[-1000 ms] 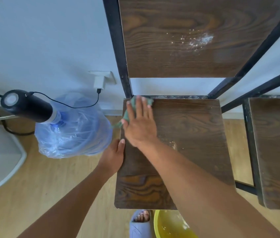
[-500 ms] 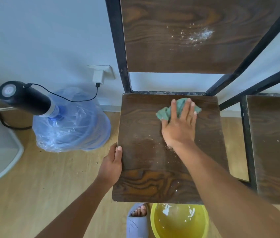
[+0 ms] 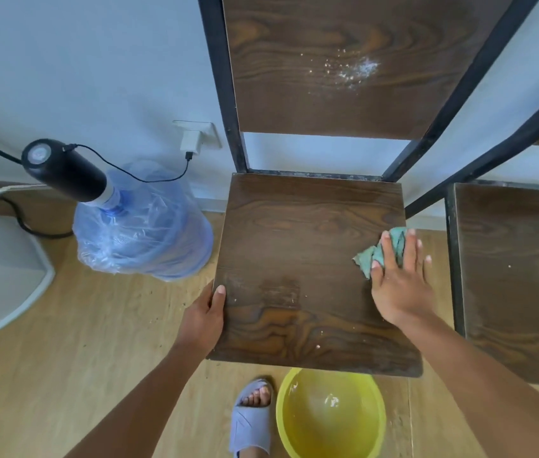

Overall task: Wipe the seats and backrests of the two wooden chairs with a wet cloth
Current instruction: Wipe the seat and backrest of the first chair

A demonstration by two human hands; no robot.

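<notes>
A dark wooden chair seat with a black metal frame fills the middle of the head view. Its backrest rises behind it and carries a patch of white powder. My right hand lies flat on a green cloth at the seat's right edge, pressing it down. My left hand grips the seat's left edge near the front. A second chair seat stands to the right, with a dusty glare spot.
A yellow basin with water sits on the wooden floor under the seat's front edge, beside my foot in a grey sandal. A plastic-wrapped blue water jug with a black pump stands left, wired to a wall charger.
My right hand has swept the green cloth from the seat's back left corner across to its right edge. The left hand has kept its grip on the left edge.
</notes>
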